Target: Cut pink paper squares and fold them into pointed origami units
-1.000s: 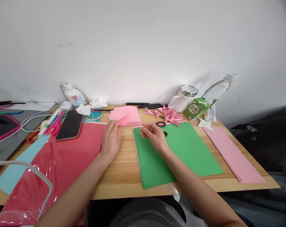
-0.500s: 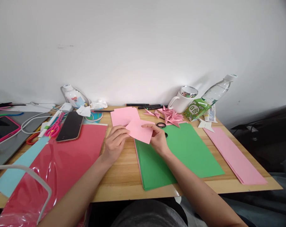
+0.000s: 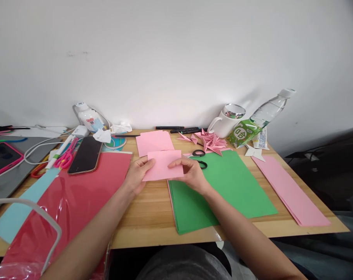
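Green stack [image 3: 231,190]: lying flat.
Right hand [image 3: 193,174]: over green stack, fingers bent, pinching pink sheet [image 3: 161,171] at right.
Left hand [image 3: 137,172]: left of green stack, thumb uppermost, pinching it.
Pink sheet: at green stack's far-left corner.

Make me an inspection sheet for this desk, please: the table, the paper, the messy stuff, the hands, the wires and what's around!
Surface: wooden table, bare wood showing between the red paper and green paper.
Job's things: pink sheet held up; pink stack behind it; folded pink pieces heaped beside the mug.
Clutter: dark phone on the red paper; clear bottle leaning.
Hands: left hand and right hand both grip the pink sheet.
Cables: thin white cable looping at the left.
Surroundings: pale wall behind the table.
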`<state>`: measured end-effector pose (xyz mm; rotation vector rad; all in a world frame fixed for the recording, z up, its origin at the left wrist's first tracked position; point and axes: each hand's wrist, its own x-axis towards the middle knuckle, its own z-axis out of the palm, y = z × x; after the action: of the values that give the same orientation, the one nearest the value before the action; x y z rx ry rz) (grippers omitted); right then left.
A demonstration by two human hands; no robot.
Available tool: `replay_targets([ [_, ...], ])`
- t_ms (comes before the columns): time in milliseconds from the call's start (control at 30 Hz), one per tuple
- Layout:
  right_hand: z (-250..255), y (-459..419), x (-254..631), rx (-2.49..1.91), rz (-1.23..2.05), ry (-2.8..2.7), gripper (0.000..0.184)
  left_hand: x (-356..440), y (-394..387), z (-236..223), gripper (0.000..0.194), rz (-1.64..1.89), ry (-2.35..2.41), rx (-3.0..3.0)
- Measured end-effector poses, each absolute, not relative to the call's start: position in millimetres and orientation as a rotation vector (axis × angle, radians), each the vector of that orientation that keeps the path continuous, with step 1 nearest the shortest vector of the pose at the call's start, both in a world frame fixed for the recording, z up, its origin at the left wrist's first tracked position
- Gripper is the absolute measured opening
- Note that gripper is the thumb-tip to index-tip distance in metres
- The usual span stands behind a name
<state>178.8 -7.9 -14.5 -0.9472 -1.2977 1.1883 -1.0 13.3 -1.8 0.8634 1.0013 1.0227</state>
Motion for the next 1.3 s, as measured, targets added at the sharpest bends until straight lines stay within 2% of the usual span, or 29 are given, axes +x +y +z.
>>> replay_targets([
  [167, -16, -4, 180, -1.013, 1.113, -1.129, 0.032, 2, 12, 0, 0.029, 1.042, 0.874, 0.829],
  [333, -23, -1, 180, -1.056, 1.087, -0.983, 0.033, 4, 6, 4, 0.062, 0.965, 0.645, 1.005],
  [400, -24, -2, 179, -1.039, 1.102, -0.962, 0.034, 4, 4, 2, 0.066, 0.95, 0.697, 1.07],
  [500, -22, -4, 177, -1.027, 1.126, -0.939, 0.036, 6, 3, -4, 0.054, 1.021, 0.892, 1.081],
  [567, -20, -6, 176, -1.022, 1.147, -0.913, 0.043, 7, 3, -7, 0.043, 1.059, 0.964, 1.063],
  [667, -18, -8, 174, -1.008, 1.177, -0.877, 0.056, 7, 3, -9, 0.037, 1.078, 0.996, 1.041],
  [833, -18, -8, 173, -1.011, 1.165, -0.913, 0.038, 9, 1, -7, 0.034, 1.095, 0.948, 0.977],
  [1000, -18, -9, 171, -1.008, 1.173, -0.886, 0.036, 11, 1, -8, 0.031, 1.135, 0.946, 0.908],
  [1300, -19, -11, 169, -0.978, 1.194, -0.898, 0.029, 10, 0, -5, 0.04, 1.147, 1.01, 0.883],
])
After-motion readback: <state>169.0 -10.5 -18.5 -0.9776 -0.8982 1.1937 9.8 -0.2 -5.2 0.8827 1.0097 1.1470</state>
